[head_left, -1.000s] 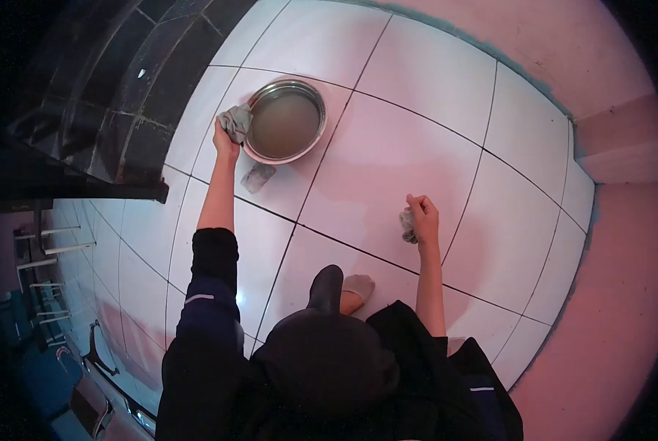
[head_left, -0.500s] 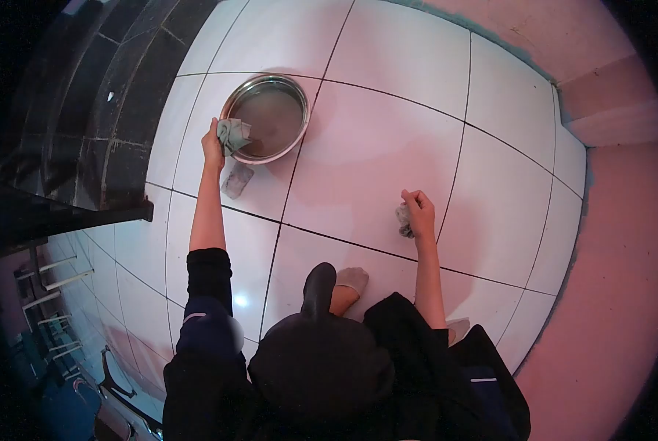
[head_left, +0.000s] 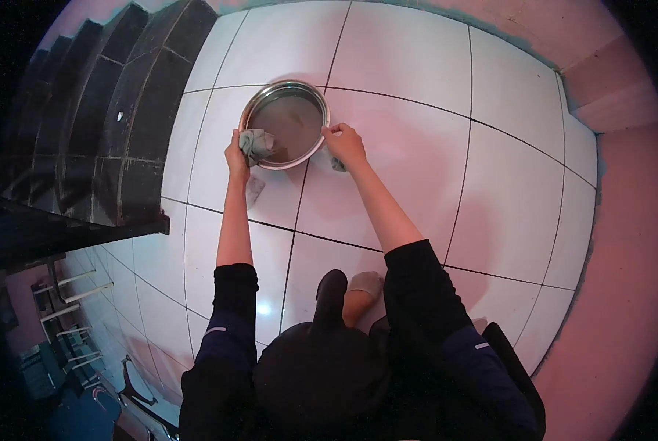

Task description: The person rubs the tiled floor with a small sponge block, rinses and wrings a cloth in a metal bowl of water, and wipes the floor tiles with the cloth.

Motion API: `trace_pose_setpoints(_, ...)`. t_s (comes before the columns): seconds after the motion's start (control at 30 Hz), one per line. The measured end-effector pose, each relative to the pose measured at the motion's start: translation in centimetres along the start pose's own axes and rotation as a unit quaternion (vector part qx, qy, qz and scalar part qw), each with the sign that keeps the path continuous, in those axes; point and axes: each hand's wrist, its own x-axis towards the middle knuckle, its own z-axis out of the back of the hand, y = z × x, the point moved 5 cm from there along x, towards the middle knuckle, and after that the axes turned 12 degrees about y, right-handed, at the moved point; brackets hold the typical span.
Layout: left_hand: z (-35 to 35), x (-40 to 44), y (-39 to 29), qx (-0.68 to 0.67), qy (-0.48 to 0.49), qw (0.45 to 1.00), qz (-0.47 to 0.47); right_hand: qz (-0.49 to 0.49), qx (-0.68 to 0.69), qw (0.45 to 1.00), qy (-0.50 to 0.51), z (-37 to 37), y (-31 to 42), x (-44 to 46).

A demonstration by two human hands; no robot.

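A round metal basin (head_left: 324, 106) of murky water stands on the white tiled floor. At its left rim my left hand (head_left: 236, 156) is closed on a grey-green cloth (head_left: 257, 145), which hangs over the rim towards the water. My right hand (head_left: 347, 147) is at the opposite rim, fingers closed, with a second greyish cloth (head_left: 336, 165) showing beneath it. Whether these fingers also grip the rim is hard to tell. Just below the basin, a pale grey lump (head_left: 254, 189) lies on the tiles, partly hidden by my left wrist.
Dark tiled steps (head_left: 141, 110) rise at the left. A pink wall (head_left: 615, 257) borders the floor on the right. Chairs (head_left: 86, 353) stand at the lower left. My own foot (head_left: 363, 290) rests on the tiles close to my body.
My right hand has moved up and left from the floor to the basin's right rim, carrying its cloth. My left hand stays at the left rim. The whole view has shifted slightly.
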Motion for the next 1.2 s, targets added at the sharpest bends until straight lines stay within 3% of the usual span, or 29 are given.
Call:
trace_pose_setpoints(0.2, -0.6, -0.9, 0.9, 0.0, 0.017, 1.0, 0.008, -0.04, -0.055, 0.997, -0.028, -0.3, -0.1, -0.7)
trace_pose_setpoints(0.27, -1.2, -1.3, 1.4, 0.002, 0.027, 1.0, -0.006, 0.02, -0.079, 0.995, -0.052, -0.4, -0.2, -0.5)
trace_pose_setpoints(0.5, -4.4, -4.0, 2.9, -0.044, 0.003, 0.999, 0.013, 0.028, -0.142, 0.985, -0.091, 2.2, -1.9, -1.9)
trace_pose_setpoints(0.8, -10.0, -8.0, 5.9, -0.099, 0.068, 0.99, 0.074, 0.024, -0.105, 0.982, -0.152, 7.0, -7.5, -8.2)
trace_pose_setpoints(1.0, -14.9, -10.8, 6.9, -0.056, 0.118, 0.984, 0.12, 0.013, -0.055, 0.98, -0.192, 10.3, -12.2, -11.8)
trace_pose_setpoints(1.07, -16.3, -11.5, 7.3, -0.113, 0.147, 0.976, 0.118, 0.0, -0.052, 0.981, -0.186, 11.2, -13.4, -12.9)
trace_pose_setpoints(1.2, -17.8, -12.5, 9.0, -0.101, 0.172, 0.971, 0.133, -0.022, -0.006, 0.984, -0.177, 12.8, -15.1, -15.3)
